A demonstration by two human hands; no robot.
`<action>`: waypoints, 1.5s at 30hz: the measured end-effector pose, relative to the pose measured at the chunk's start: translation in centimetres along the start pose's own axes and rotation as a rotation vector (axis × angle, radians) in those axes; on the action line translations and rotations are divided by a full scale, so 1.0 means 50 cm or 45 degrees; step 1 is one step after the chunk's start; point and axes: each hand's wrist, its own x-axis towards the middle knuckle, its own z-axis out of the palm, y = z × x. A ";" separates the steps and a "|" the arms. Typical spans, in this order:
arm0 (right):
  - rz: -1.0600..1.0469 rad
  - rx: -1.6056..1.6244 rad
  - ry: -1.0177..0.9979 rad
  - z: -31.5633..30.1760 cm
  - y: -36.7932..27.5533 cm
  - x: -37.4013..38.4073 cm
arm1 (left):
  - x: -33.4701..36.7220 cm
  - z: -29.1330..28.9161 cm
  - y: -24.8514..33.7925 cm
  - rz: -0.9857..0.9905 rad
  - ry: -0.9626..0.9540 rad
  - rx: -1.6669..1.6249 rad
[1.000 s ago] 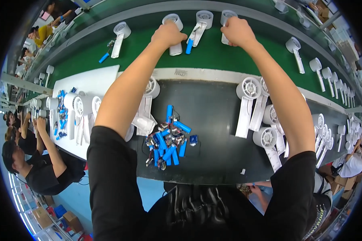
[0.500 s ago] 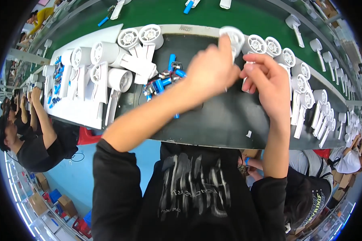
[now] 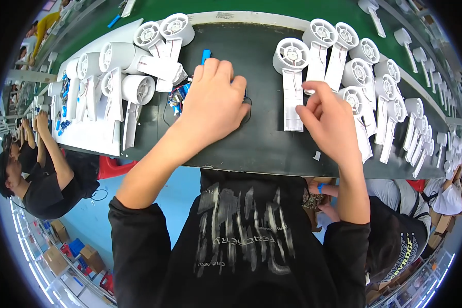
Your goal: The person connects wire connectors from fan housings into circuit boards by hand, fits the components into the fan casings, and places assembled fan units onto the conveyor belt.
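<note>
L hand is hovering over a pile of blue batteries w/ small boards, hiding most of it; fingers are looking curled, can't tell if they're gripping anything. R hand is sitting w/ thumb & fingers apart at the R edge of a white fan (poss. touching, hard to tell). That fan is lying on the dark worktop, handle pointing twd person, prob. keeping wired side reachable. Other white fans are lining up at R, prob. leaving middle for handwork.
</note>
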 end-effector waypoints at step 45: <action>-0.348 0.110 0.136 0.030 0.037 0.074 | 0.062 0.042 0.034 -0.750 -0.199 -1.748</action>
